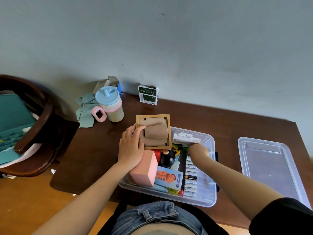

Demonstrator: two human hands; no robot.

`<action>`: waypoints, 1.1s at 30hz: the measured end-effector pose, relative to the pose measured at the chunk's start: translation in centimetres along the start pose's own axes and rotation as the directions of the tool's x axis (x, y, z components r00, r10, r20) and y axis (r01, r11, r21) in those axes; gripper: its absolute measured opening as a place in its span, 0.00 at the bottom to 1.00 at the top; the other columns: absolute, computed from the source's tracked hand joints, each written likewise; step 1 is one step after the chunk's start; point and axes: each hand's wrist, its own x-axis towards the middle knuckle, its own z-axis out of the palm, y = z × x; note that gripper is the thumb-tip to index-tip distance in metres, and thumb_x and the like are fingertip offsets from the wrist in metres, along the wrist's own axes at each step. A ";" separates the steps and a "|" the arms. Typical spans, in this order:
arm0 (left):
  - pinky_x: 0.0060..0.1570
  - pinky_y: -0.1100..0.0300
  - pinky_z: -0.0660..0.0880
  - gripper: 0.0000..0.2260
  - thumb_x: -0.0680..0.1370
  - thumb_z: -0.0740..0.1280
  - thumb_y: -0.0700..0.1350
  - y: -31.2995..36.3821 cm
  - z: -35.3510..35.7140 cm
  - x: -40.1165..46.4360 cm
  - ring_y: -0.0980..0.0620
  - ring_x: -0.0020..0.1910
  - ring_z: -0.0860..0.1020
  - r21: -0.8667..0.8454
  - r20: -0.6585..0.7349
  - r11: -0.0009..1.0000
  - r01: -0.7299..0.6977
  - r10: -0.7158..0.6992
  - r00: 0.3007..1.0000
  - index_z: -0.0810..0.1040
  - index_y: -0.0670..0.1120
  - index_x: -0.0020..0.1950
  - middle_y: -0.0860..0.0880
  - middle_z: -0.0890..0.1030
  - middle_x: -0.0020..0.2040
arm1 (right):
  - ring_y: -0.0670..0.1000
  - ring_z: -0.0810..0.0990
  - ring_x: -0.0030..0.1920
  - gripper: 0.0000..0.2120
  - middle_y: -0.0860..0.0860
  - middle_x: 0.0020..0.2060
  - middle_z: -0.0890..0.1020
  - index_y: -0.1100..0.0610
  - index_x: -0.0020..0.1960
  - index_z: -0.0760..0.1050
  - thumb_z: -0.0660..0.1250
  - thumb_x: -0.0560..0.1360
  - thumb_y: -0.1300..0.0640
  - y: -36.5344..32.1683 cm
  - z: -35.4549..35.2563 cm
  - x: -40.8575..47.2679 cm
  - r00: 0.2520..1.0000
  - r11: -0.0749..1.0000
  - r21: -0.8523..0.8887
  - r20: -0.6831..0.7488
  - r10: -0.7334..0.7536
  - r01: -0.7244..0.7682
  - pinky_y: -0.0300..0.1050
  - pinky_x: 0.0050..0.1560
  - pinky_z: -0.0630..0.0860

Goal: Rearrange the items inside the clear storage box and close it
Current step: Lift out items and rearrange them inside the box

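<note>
head view: mid-rearranging, left hand (131, 148) gripping picture frame (153, 131) over clear storage box (210, 199), right hand (198, 150) buried inside, grip unclear, lid (271, 167) off.

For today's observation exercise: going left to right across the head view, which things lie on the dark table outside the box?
Pale green cloth → blue-lidded cup with pink handle → green-and-white carton → clear plastic lid.
</note>
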 end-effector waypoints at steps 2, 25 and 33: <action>0.66 0.53 0.64 0.20 0.78 0.63 0.40 -0.2 -0.1 0.2 0.48 0.69 0.64 -0.027 0.018 1.000 0.002 -0.002 1.000 0.68 0.51 0.70 0.47 0.66 0.71 | 0.54 0.80 0.50 0.11 0.54 0.50 0.79 0.60 0.50 0.76 0.60 0.74 0.71 0.2 -0.7 -0.4 1.000 0.998 0.054 -0.009 -0.008 0.008 0.40 0.38 0.71; 0.49 0.64 0.72 0.15 0.80 0.62 0.41 0.1 -2.4 4.2 0.56 0.51 0.77 -0.722 0.200 0.659 0.210 -0.091 0.976 0.69 0.51 0.65 0.49 0.78 0.55 | 0.58 0.80 0.52 0.08 0.59 0.52 0.80 0.60 0.56 0.75 0.65 0.77 0.58 -3.2 -6.0 -2.5 0.993 -0.242 0.964 -0.118 -0.016 0.111 0.56 0.53 0.78; 0.39 0.72 0.72 0.09 0.82 0.57 0.42 1.0 -2.5 4.8 0.52 0.46 0.79 -0.723 0.280 0.679 0.125 0.124 0.952 0.76 0.48 0.57 0.48 0.81 0.50 | 0.49 0.84 0.41 0.09 0.50 0.42 0.85 0.55 0.51 0.80 0.64 0.77 0.52 2.5 -3.5 -5.3 0.994 -0.375 0.923 -0.105 -0.018 0.091 0.41 0.36 0.79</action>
